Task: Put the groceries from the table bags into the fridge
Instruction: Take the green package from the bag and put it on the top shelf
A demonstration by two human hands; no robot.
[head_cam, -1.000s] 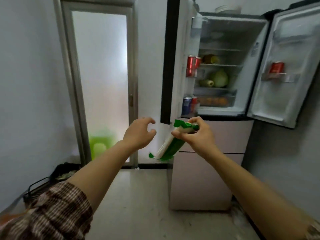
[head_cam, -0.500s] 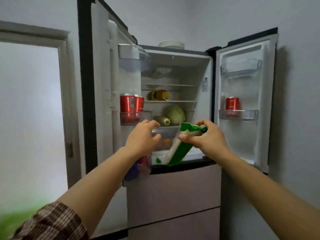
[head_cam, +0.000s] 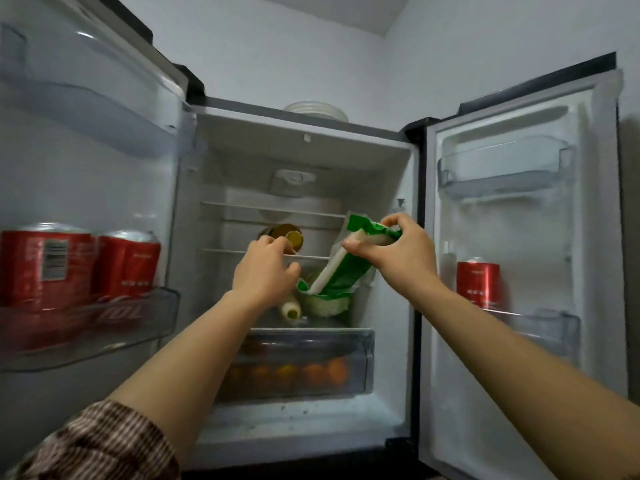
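Three red cans, one green packet

An open fridge seen from the front, both doors swung wide. The right hand grips the top of a green-and-white packet, which is tilted with its lower end just above a cabbage on a shelf. The left hand, fingers loosely curled, hangs before the shelf edge. Red cans stand in both door racks; oranges fill the drawer.
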